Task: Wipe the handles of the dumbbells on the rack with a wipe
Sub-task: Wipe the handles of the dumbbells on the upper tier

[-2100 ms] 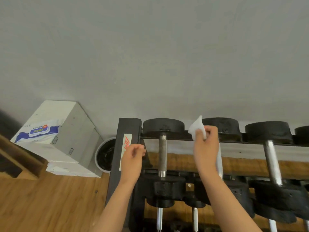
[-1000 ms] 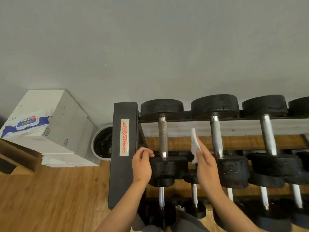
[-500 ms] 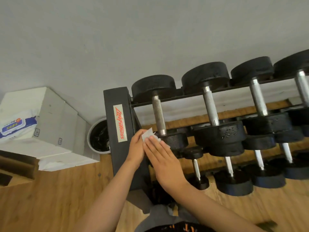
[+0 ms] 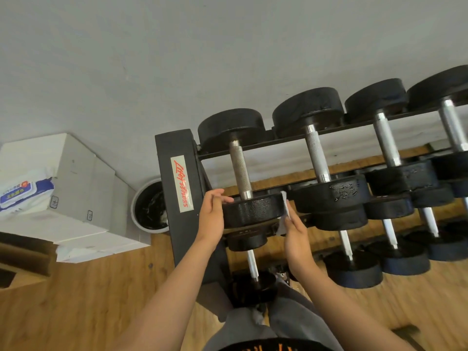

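The leftmost dumbbell (image 4: pixel 253 210) lies on the top shelf of the black rack (image 4: pixel 177 214), its knurled metal handle (image 4: pixel 240 171) bare. My left hand (image 4: pixel 212 215) grips the left side of its near black head, fingers curled over the top edge. My right hand (image 4: pixel 295 233) holds a white wipe (image 4: pixel 284 203) against the right side of the same head. More dumbbells (image 4: pixel 317 153) with shiny handles sit to the right, and smaller ones on the shelf below.
A pack of wet wipes (image 4: pixel 22 192) lies on stacked white boxes (image 4: pixel 81 188) at the left. A round bin with a black liner (image 4: pixel 149 206) stands between the boxes and the rack. A grey wall runs behind; the floor is wood.
The view shifted left and tilted. My right hand carried the wipe from the left side of the first dumbbell's near head to its right side. My left hand moved from the rack post onto that head.
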Tool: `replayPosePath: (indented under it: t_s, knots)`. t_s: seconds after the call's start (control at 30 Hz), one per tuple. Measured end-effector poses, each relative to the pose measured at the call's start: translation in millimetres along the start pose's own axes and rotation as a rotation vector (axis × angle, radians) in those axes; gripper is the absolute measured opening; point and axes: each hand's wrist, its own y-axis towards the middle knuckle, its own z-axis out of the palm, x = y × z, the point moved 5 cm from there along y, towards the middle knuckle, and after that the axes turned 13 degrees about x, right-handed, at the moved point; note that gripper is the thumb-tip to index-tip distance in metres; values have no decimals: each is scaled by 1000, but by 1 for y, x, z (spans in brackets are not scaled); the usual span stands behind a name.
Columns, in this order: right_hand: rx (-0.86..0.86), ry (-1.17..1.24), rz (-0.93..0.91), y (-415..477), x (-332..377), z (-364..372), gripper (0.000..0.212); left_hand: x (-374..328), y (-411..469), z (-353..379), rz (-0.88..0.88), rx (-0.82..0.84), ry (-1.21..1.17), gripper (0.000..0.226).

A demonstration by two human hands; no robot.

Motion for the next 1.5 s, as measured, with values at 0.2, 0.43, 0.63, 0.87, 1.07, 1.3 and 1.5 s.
replayPosePath:
  t_s: [0.2, 0.43, 0.63, 0.87, 1.07, 1.3, 1.5]
  knots:
    - [80, -593, -512, -16, 29, 48, 64, 0, 0, 4, 34, -21, -35, 27]
    - [236, -1178, -700, -16, 29, 56, 65, 0, -3, -1, 42, 6, -22, 20]
    - [171, -327, -321, -6, 28, -5, 48, -4, -10, 3, 7, -30, -123, 21]
    - [106, -60, -74, 47, 54, -22, 36, -34, -5, 22, 86, -122, -13, 8]
    - [89, -19, -2, 101, 95, 2, 16, -38, -9, 31, 55, -347, 183, 12]
    - [240, 306, 142, 122, 104, 41, 33, -42, -10, 31, 49, -400, 185, 20]
    - [182, 163, 15, 130, 91, 38, 38, -44, -11, 31, 25, -400, 177, 24]
